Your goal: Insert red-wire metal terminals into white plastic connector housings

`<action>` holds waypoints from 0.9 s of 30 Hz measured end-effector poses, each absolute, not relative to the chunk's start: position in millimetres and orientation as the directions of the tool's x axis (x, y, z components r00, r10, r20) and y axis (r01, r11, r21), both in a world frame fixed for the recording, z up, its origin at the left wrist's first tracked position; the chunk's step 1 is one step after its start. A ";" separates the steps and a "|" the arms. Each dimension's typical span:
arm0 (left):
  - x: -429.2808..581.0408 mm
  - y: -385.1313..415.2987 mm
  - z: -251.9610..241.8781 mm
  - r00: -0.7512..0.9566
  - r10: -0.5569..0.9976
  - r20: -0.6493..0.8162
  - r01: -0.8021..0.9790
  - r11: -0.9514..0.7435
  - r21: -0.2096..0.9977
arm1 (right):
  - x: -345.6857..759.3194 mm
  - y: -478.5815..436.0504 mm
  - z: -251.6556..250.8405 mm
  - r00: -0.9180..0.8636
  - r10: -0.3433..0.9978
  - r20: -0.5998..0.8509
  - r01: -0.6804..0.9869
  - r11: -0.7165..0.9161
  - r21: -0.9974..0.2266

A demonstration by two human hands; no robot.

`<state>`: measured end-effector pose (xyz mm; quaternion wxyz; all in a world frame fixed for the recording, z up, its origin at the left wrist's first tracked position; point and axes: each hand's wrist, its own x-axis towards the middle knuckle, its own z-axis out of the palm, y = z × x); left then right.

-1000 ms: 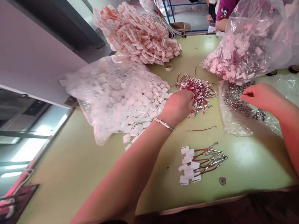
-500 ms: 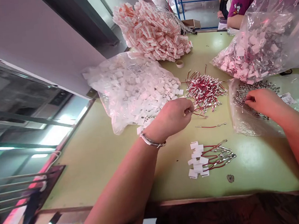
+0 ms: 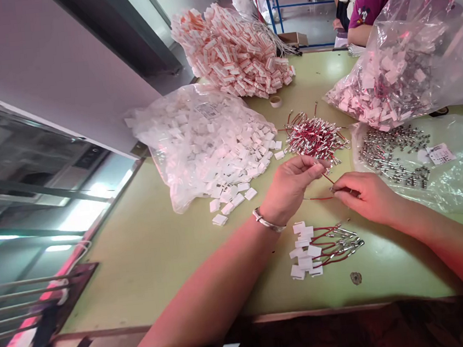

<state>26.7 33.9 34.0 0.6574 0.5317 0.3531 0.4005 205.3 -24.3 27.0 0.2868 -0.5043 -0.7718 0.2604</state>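
Head view, forward-down, apparently wide-angle

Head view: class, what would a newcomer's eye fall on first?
Probably the big heap of pink-and-white pieces at top centre. Below it, the bare left hand and bare right hand meet at a thin red wire, in front of a pile of red, silver-tipped wires.

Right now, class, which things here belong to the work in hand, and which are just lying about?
In use, apparently: held red wire; red wire pile; loose metal parts; white plastic pieces; white-ended wires.

Seemingly just lying about: pale roll; grey disc.
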 end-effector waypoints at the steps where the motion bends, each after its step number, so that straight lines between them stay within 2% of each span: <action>1: 25.2 35.3 32.8 0.409 0.912 -0.045 -0.199 0.137 0.970 | 207.8 -23.3 27.9 -0.274 0.952 0.139 0.607 0.283 -0.742; 4: 20.5 39.4 27.5 0.332 0.942 -0.040 -0.176 0.104 0.979 | 215.1 -19.6 27.7 -0.109 0.994 0.007 0.495 0.061 -0.867; 6: 20.0 39.8 22.3 0.298 0.954 -0.012 -0.040 0.025 0.999 | 217.6 -17.5 25.0 -0.071 0.997 0.002 0.505 0.037 -0.863; 8: 22.8 37.4 16.7 0.309 0.950 0.046 0.117 -0.086 0.989 | 217.6 -16.2 21.4 -0.088 0.991 0.104 0.612 0.136 -0.780; 10: 27.6 33.6 11.9 0.350 0.929 0.122 0.215 -0.206 0.955 | 215.8 -15.8 18.3 -0.133 0.961 0.242 0.716 0.262 -0.647; 12: 32.3 30.2 8.5 0.379 0.904 0.196 0.250 -0.304 0.919 | 213.5 -16.0 16.2 -0.186 0.924 0.335 0.768 0.349 -0.537; 14: 34.6 28.4 5.9 0.388 0.887 0.249 0.264 -0.366 0.892 | 212.2 -16.6 14.9 -0.230 0.901 0.369 0.782 0.396 -0.481; 17: 32.4 29.1 1.9 0.415 0.860 0.298 0.300 -0.439 0.847 | 213.1 -17.9 13.7 -0.276 0.890 0.362 0.808 0.419 -0.414; 19: 28.0 30.9 -1.5 0.480 0.803 0.352 0.339 -0.540 0.770 | 214.9 -19.0 13.4 -0.323 0.888 0.327 0.815 0.437 -0.381; 23: 19.5 32.7 -10.7 0.653 0.600 0.461 0.334 -0.776 0.535 | 216.6 -22.3 12.1 -0.403 0.884 0.236 0.780 0.466 -0.418; 27: 19.2 29.8 -17.4 0.747 0.486 0.454 0.280 -0.849 0.447 | 215.0 -24.9 8.3 -0.440 0.888 0.135 0.788 0.454 -0.416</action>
